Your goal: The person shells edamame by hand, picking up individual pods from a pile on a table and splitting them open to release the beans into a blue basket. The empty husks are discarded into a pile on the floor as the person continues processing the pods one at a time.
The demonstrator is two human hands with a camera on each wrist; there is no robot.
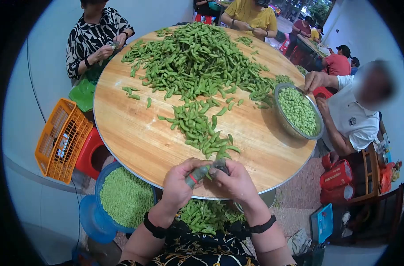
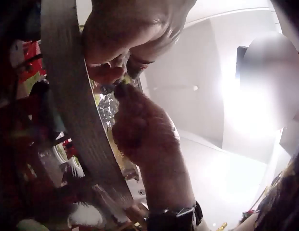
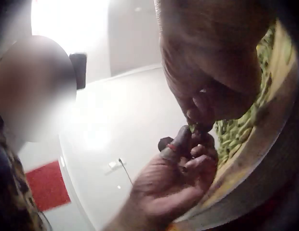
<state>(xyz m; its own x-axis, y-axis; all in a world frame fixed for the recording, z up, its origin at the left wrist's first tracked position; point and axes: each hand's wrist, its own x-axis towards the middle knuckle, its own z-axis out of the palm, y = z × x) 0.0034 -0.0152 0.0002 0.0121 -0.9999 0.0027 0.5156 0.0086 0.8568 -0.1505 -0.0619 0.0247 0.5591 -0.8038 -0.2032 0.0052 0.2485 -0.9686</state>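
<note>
At the near edge of the round wooden table, my left hand [image 1: 179, 182] and right hand [image 1: 235, 181] meet and pinch a green soybean pod [image 1: 208, 174] between the fingertips. A green cover with a red band [image 1: 195, 176] wraps the left thumb, and a dark cover [image 1: 219, 165] is on a right-hand digit. In the right wrist view, a bit of the pod [image 3: 192, 128] shows between both hands' fingertips; fingers hide most of it. Just beyond the hands lies a strip of loose pods [image 1: 197, 128], running back to a large pod heap [image 1: 197, 57].
A metal bowl of shelled beans [image 1: 298, 111] stands at the table's right, held by a seated person. Below left are a blue tub of shelled beans [image 1: 126, 195], an orange crate [image 1: 58, 139] and a red stool [image 1: 89, 153]. More pods [image 1: 204, 216] lie below the table edge. Other people sit around.
</note>
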